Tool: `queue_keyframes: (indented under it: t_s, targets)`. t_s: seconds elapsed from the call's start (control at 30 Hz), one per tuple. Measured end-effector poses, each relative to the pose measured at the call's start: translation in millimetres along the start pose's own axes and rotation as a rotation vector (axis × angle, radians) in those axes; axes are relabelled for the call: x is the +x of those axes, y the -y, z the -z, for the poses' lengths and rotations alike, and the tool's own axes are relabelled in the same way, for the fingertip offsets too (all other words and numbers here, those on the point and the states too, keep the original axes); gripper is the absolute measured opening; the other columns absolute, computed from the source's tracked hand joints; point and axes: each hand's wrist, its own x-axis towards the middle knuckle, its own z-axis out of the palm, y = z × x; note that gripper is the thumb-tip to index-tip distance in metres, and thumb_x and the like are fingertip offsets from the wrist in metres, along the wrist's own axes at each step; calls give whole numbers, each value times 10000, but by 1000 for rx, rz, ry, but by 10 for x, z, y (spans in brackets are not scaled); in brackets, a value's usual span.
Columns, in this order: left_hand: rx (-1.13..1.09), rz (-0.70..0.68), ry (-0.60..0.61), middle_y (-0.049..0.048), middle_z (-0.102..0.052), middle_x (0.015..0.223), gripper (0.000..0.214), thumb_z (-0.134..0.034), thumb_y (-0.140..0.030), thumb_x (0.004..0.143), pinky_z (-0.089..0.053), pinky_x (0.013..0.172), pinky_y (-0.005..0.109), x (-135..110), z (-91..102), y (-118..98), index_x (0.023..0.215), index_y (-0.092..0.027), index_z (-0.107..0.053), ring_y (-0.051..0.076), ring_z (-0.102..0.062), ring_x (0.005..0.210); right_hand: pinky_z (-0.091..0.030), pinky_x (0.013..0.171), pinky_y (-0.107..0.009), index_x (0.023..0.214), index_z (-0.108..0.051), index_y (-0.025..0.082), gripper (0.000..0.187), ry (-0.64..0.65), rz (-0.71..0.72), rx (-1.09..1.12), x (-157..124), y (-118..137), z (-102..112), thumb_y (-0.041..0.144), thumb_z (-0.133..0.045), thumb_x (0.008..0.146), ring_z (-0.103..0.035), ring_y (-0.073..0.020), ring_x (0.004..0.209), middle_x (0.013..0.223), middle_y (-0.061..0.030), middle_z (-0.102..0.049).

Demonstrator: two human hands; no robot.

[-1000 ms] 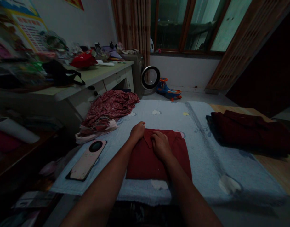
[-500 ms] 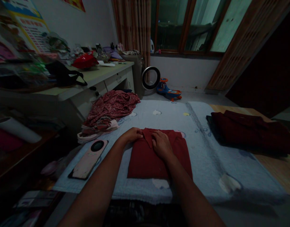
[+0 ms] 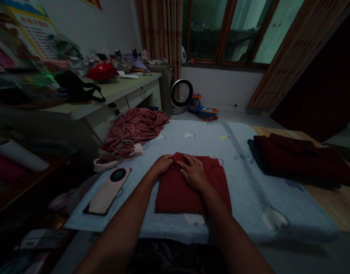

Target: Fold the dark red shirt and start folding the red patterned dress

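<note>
A folded red shirt (image 3: pixel 177 194) lies flat on a pale blue cloth (image 3: pixel 200 129) patterned with hearts. My left hand (image 3: pixel 163 164) pinches the shirt's far left corner by the collar, its fingertips partly hidden from me. On top of the shirt, near the collar, rests my right hand (image 3: pixel 194 173), with fingers spread across the fabric. A phone (image 3: pixel 108 192) with a round camera ring lies left of my left forearm.
A heap of patterned red cloth (image 3: pixel 137 127) sits at the far left. Folded dark red clothes (image 3: pixel 300 158) are stacked at the right. Beyond stand a cluttered desk (image 3: pixel 135 85), an open round washer door (image 3: pixel 181 93) and a ride-on toy (image 3: pixel 203 109).
My right hand's fingers have spread and shifted slightly left over the collar. The collar flap looks flatter, and my left hand stays at the corner.
</note>
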Motion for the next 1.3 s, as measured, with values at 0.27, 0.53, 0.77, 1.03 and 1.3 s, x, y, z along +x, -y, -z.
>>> queue_keyframes:
  t_s: [0.27, 0.53, 0.77, 1.03, 1.3]
  targets:
    - [65, 12, -59, 36, -726, 851, 201, -510, -273, 734, -488, 806, 302, -62, 19, 58, 768, -169, -679, 201, -637, 823, -223, 1144, -486, 1367, -556, 319, 403, -9, -29, -36, 6, 29, -23, 379, -440, 986, -301, -253, 1414, 1523, -42, -423]
    - [148, 141, -192, 70, -714, 782, 237, -483, -254, 768, -452, 697, 296, -26, -57, 49, 757, -148, -695, 206, -633, 743, -213, 1150, -474, 1371, -551, 300, 415, -4, -37, -35, 6, 35, -11, 355, -457, 971, -299, -250, 1418, 1526, -38, -422]
    - [264, 98, -198, 62, -725, 875, 195, -527, -287, 821, -426, 753, 281, -95, -16, -12, 806, -184, -692, 198, -627, 820, -207, 1152, -474, 1363, -558, 298, 411, -1, -46, -45, 9, 44, -11, 360, -460, 969, -299, -253, 1419, 1525, -45, -423]
    - [519, 81, -204, 54, -716, 858, 269, -507, -399, 912, -389, 688, 278, -169, 45, 62, 831, -194, -662, 201, -629, 797, -210, 1149, -471, 1377, -543, 318, 415, -12, -38, -64, 14, 27, -56, 381, -415, 987, -300, -257, 1416, 1518, -34, -428]
    - [573, 143, -406, 81, -689, 1040, 224, -444, -196, 926, -443, 809, 288, -309, 80, -106, 1057, -183, -626, 206, -631, 954, -217, 1143, -472, 1362, -558, 321, 408, -11, -31, -67, 19, 30, -47, 383, -418, 984, -311, -258, 1409, 1515, -33, -433]
